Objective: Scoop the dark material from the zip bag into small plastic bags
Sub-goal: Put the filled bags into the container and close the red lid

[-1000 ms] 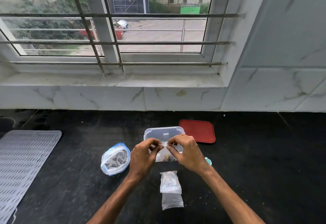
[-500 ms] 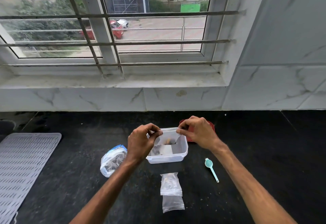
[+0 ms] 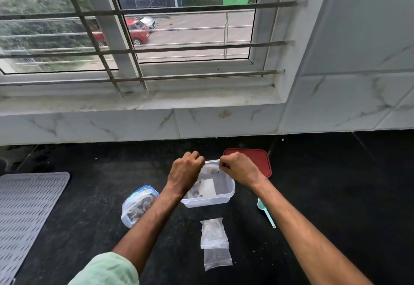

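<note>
My left hand [image 3: 184, 172] and my right hand [image 3: 240, 168] each pinch one top corner of a small clear plastic bag [image 3: 211, 170] with dark bits in it, held over a clear plastic box [image 3: 226, 197]. The box holds a white card and some dark material. The blue-edged zip bag [image 3: 139, 207] of dark material lies on the black counter to the left of the box, partly hidden by my left forearm. Two small filled bags [image 3: 214, 233] [image 3: 217, 259] lie in front of the box. A teal scoop [image 3: 265, 213] lies to the right.
A red lid [image 3: 257, 161] lies behind the box on the right. A grey ribbed mat [image 3: 26, 213] covers the counter's left side. The marble wall and window sill rise at the back and right.
Both hands carried the small bag away from me, from near the counter front to over the box's far end, and drew closer together. The scoop came into view.
</note>
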